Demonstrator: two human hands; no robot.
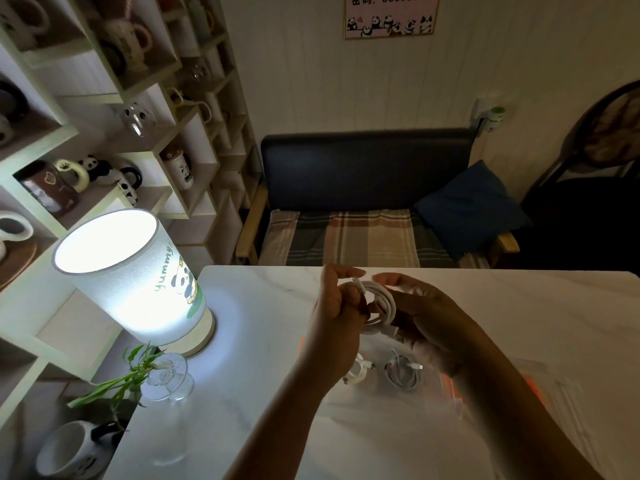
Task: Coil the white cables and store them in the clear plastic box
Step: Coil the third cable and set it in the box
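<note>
A white cable (pixel 381 301) is wound into a small coil and held up above the table between both hands. My left hand (pixel 334 303) pinches the coil's left side near a plug end. My right hand (pixel 424 317) cups the coil from the right with its fingers around the loops. Below the hands sits the clear plastic box (pixel 398 400) with orange clips. Two coiled white cables lie inside it, one (pixel 356 372) at the left and another (pixel 403 374) at the right.
A lit cylindrical lamp (pixel 138 271) stands at the white table's (pixel 263 341) left end. Beside it stands a glass vase with green stems (pixel 166 379). Shelves of mugs line the left wall. A dark sofa (pixel 363 202) lies beyond the table's far edge.
</note>
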